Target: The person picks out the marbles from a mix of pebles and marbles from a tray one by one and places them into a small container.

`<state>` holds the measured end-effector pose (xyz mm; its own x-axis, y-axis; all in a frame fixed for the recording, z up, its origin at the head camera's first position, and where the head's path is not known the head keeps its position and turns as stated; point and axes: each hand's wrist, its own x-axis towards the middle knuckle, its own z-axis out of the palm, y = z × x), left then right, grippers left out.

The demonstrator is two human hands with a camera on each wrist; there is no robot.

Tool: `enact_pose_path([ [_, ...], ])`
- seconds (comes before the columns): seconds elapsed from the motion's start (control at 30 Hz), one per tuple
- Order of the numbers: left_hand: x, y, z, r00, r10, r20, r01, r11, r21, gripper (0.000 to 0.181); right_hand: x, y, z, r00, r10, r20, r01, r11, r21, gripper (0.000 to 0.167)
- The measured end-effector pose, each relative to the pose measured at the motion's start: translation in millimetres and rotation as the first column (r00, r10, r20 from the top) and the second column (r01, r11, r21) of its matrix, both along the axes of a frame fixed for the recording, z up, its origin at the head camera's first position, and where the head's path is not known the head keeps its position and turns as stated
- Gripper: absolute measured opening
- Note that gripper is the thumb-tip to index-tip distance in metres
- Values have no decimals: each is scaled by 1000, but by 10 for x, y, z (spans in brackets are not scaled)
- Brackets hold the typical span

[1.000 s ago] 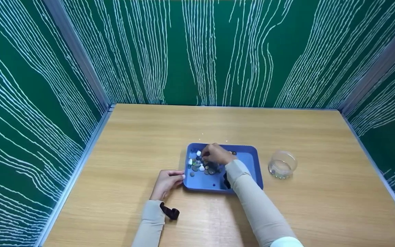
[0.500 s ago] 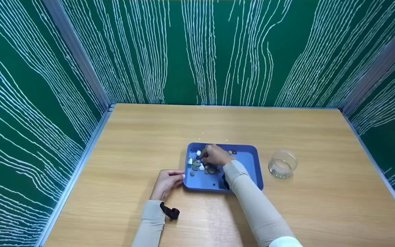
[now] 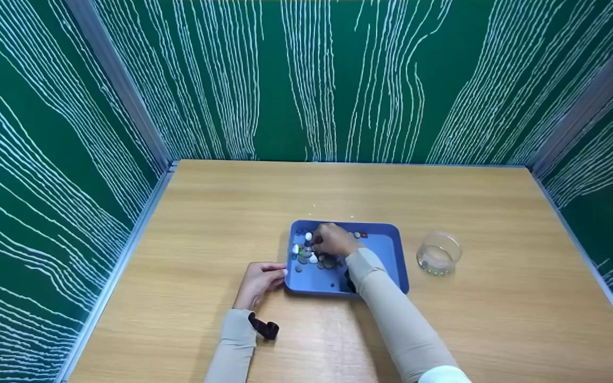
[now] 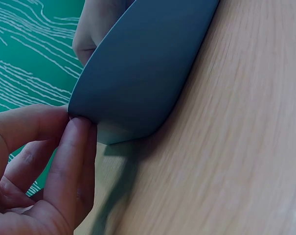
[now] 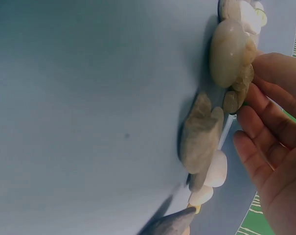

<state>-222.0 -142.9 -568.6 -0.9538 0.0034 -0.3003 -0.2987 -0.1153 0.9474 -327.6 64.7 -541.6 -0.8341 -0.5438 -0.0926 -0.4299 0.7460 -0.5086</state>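
A shallow blue tray [image 3: 386,266] lies on the table, with a spread of pebbles [image 3: 303,260] in its left half. At the tray's near left side, my left hand [image 3: 257,284] pinches the rim between thumb and finger; the left wrist view shows this pinch on the tray wall [image 4: 143,68] closely. My right hand [image 3: 337,240] reaches down among the pebbles. In the right wrist view its fingers [image 5: 272,125] are loosely bent beside a pale rounded pebble [image 5: 227,54] and smaller brown ones, touching the cluster. No pebble is seen gripped there.
Right of the tray stands a clear round container [image 3: 438,254] with a few small shiny pieces at its bottom. Tiny white bits [image 3: 314,206] lie behind the tray. Green panels with white lines [image 3: 269,80] enclose the wooden table [image 3: 221,213].
My right hand shifts only slightly over the pebbles, and the brown pebbles at the tray's far edge show more. My left hand keeps its hold on the rim.
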Motion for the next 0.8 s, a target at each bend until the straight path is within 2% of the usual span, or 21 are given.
enact_pose_path([
  [0.23, 3, 0, 5, 1000, 6, -6, -6, 1000, 16, 32, 3, 53, 11, 998, 50, -36, -52, 997, -50, 8],
  [0.47, -4, -1, -13, 1000, 4, -6, -4, 1000, 23, 32, 6, 103, 30, 998, 62, -16, -63, 994, -94, 9],
  [0.8, -15, -3, -32, 1000, 2, -3, -2, 1000, 19, 31, 42, 193, 131, 997, -13, 70, 20, 994, -107, 15],
])
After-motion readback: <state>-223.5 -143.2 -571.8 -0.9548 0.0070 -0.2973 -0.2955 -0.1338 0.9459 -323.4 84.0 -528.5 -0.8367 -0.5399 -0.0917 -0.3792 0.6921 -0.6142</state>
